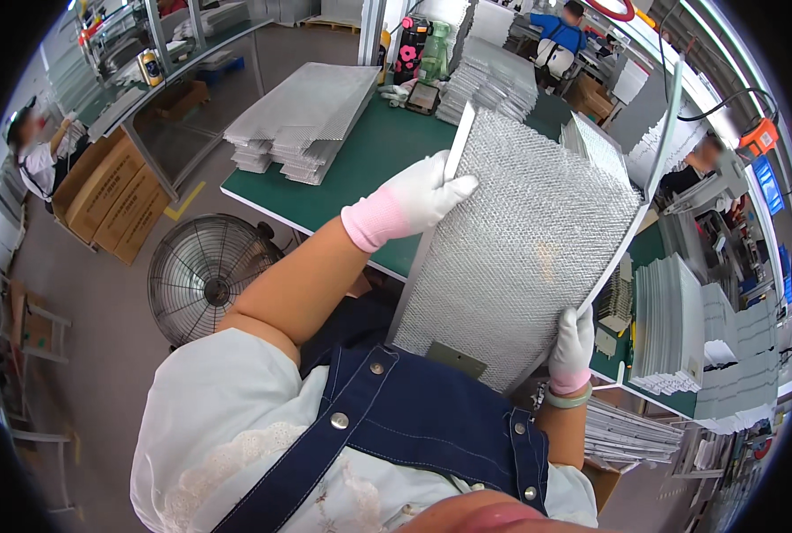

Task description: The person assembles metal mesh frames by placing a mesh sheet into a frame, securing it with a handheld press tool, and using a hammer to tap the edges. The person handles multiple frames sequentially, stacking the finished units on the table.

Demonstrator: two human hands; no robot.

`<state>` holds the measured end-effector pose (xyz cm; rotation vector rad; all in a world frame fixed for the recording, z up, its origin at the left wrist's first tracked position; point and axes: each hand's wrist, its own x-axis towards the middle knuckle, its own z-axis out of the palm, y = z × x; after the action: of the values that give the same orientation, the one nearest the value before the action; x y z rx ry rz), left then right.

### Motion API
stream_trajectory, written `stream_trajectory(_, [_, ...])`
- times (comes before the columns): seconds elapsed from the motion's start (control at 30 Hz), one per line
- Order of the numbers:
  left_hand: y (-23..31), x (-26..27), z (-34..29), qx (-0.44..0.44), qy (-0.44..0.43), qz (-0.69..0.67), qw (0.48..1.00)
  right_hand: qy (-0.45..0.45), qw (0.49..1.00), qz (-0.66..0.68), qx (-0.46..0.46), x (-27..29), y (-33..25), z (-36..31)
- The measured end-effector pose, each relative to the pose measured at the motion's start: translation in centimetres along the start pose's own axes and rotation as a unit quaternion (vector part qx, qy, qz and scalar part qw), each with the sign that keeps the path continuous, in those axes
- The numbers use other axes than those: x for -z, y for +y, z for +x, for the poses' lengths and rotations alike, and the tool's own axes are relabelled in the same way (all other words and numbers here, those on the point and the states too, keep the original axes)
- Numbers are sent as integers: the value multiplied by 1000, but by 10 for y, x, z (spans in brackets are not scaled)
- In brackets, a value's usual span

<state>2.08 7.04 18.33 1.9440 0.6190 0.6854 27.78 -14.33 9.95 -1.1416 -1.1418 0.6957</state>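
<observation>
navy apron (440, 417), mesh panel (529, 240) in grip of both hands (427, 191) (573, 348), green table (396, 138) partly behind

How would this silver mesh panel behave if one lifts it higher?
Probably stiff: the silver mesh panel looks flat between the left hand and right hand, with pale side strips. Perhaps light for its size, since the mesh looks thin.

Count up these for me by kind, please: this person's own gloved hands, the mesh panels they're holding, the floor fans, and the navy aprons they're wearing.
White-gloved left hand and right hand: 2
Held mesh panel: 1
Floor fan: 1
Navy apron: 1
Total: 5
</observation>
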Motion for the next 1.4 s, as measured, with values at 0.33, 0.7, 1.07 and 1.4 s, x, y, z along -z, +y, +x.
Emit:
stream_trajectory(0.33, [-4,-9,4,-62,94,-244,963,-13,997,-25,-66,4,-2,6])
stream_trajectory(0.7, [10,3,-1,-85,20,-354,931,-27,998,-48,-20,-7,1,5])
stream_trajectory(1.07, [-7,9,21,-110,161,-288,938,-5,999,-47,-19,-19,-2,7])
stream_trajectory(1.4, [1,6,3,-64,44,-290,954,-12,999,-40,-24,-11,6,-4])
